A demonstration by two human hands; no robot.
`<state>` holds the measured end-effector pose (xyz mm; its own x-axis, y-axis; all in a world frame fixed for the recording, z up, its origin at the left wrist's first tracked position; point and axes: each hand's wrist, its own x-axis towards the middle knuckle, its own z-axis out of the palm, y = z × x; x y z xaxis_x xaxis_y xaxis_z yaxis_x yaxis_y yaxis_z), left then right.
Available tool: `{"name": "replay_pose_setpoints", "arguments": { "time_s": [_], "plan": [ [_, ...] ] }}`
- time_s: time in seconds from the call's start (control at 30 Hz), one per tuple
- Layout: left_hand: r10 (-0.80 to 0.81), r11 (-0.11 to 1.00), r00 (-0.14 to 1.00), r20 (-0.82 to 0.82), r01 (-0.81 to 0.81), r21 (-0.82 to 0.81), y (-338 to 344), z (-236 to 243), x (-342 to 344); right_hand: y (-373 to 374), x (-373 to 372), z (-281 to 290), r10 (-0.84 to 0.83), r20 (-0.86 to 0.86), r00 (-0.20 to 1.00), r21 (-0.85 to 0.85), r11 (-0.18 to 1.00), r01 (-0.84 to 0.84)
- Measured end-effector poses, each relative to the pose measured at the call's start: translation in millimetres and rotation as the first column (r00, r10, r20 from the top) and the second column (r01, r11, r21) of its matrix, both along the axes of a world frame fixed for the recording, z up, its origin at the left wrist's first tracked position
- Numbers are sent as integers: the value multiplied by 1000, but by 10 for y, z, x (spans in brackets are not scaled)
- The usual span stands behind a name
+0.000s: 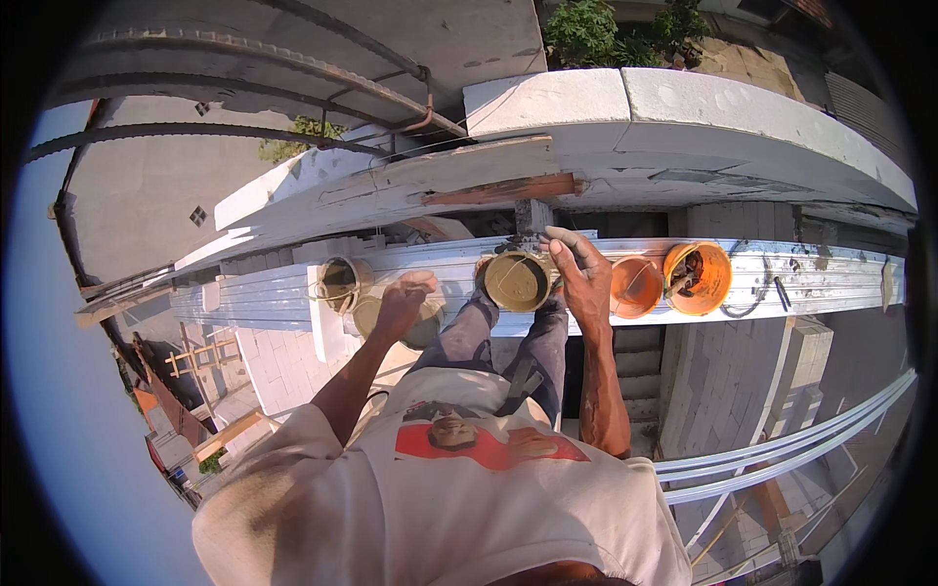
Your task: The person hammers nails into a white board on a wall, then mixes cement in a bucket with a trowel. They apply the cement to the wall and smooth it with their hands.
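Note:
My left hand (pixel 408 298) is loosely open above a wide bucket (pixel 423 326) of dull greenish colour, with nothing visible in it. My right hand (pixel 576 269) is raised at the right rim of a round container (pixel 516 281) full of grey-green wet mix, between my legs; its fingers are pinched, their contents unclear. At the far left of the row stands a pail (pixel 340 283) with a wire handle. To the right are an orange bucket (pixel 636 291) and another (pixel 698 288) holding dirty tools.
The buckets rest on a long ridged metal plank (pixel 829 282) high above ground. Beyond it is a white block wall (pixel 723 107) with a board (pixel 459 156). Rusty bars (pixel 225 65) overhang the upper left. A dark stairwell (pixel 640 371) and metal channels (pixel 772 439) lie below at right.

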<state>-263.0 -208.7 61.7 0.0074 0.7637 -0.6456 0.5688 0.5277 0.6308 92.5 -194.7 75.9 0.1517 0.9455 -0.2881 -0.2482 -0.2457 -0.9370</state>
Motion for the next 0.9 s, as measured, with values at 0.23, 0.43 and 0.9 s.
{"name": "replay_pose_setpoints", "arguments": {
  "time_s": [0.23, 0.43, 0.9],
  "plan": [
    [356, 585, 926, 127, -327, 742, 740, 876, -438, 734, -1139, 852, 97, -138, 986, 34, 995, -93],
    [-4, 188, 934, -358, 352, 917, 1244, 1755, -15, 978, -1676, 786, 18, -305, 952, -33, 999, -30],
    [-140, 253, 968, -207, 237, 938, 1563, 1658, 44, 1209, -1790, 706, 52, -594, 803, -61, 992, -110]
  ]
}}
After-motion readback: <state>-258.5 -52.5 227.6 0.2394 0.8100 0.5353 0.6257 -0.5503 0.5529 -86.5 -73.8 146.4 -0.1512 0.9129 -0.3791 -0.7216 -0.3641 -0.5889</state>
